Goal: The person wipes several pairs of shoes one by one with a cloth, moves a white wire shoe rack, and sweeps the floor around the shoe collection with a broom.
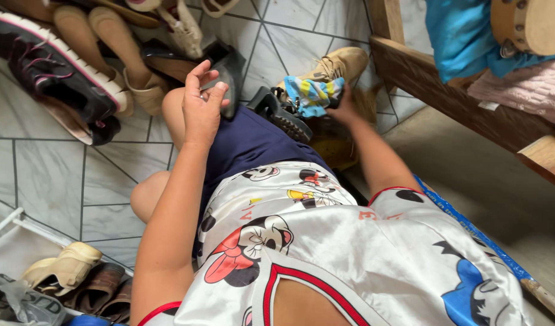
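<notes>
Floor (54, 175): pale grey tiles with dark grout lines, laid diagonally. Shoe pile top left: black sneaker (45, 63) with pink trim, tan flats (105, 42), black heeled shoe (226, 72). Tan boot (338, 63) lies further right by the wooden bench leg (386, 21) (bench carries blue and pink cloth). Bottom left, white rack (12, 232) holding beige and brown sandals (78, 278).

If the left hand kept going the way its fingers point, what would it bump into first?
Probably the black shoe lying just beyond the fingertips of the left hand. The hand is raised above the knee, so depth is hard to judge; it might pass over it toward the tan shoes.
</notes>
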